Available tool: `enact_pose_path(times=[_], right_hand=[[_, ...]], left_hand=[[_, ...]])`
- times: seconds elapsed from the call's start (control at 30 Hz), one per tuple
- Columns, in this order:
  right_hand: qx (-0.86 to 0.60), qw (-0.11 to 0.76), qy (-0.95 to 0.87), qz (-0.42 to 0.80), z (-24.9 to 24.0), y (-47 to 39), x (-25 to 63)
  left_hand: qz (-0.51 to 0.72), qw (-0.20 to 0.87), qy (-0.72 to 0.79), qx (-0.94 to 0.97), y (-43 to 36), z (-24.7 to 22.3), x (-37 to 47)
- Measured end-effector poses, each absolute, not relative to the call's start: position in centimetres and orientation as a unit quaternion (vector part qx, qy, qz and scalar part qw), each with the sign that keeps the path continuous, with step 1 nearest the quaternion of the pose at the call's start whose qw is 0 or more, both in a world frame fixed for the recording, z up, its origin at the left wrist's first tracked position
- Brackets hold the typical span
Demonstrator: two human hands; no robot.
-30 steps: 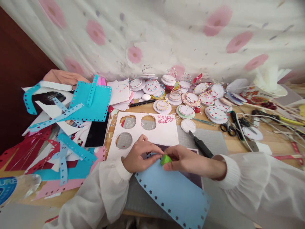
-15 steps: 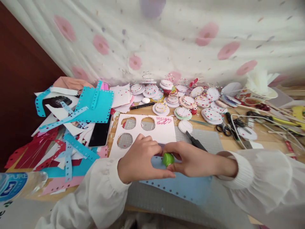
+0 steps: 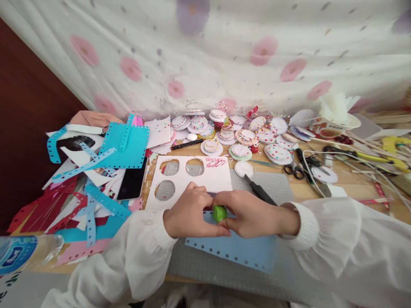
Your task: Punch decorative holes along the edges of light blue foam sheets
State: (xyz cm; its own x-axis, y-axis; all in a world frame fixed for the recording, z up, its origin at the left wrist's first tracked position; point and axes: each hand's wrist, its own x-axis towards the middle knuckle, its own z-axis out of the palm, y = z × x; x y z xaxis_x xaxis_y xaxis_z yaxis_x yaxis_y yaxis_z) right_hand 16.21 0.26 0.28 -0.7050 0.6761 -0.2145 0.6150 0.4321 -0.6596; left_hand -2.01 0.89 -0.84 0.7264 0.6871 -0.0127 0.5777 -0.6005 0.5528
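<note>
A sheet of light blue paper (image 3: 224, 250) lies over the grey cutting mat, with flower-shaped holes along its near edge. My right hand (image 3: 253, 214) is closed around a small green paper punch (image 3: 219, 213), which sits at the paper's far edge. My left hand (image 3: 192, 214) grips that same edge beside the punch, thumb stretched along the sheet and fingers curled at the far side. The fingers hide much of the punch and the paper's far edge. Just beyond my hands lies a white card (image 3: 183, 186) with round openings cut through it.
A black craft knife (image 3: 260, 190) rests on the cutting mat (image 3: 281, 184), near a white disc (image 3: 243, 169). Layered, dotted paper discs crowd the back. Scissors (image 3: 293, 171) and cables lie at right. Left are a phone (image 3: 131, 182), paper scraps and a water bottle (image 3: 28, 254).
The view has shifted slightly. My right hand and the green punch have moved a little left, closer to my left hand, which keeps its grip on the paper.
</note>
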Motion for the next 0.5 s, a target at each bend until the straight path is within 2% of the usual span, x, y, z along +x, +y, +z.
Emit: enact_pose_path(times=[0.3,0.5], right_hand=[[-0.388,0.038,-0.842,0.372,-0.4,1.2,16.4],[-0.382,0.067,-0.799,0.460,-0.8,1.6,17.3]], left_hand=[[0.099,0.259,0.398,0.875,0.9,-1.1,-2.7],[0.082,0.267,0.376,0.884,1.0,-0.1,-4.6]])
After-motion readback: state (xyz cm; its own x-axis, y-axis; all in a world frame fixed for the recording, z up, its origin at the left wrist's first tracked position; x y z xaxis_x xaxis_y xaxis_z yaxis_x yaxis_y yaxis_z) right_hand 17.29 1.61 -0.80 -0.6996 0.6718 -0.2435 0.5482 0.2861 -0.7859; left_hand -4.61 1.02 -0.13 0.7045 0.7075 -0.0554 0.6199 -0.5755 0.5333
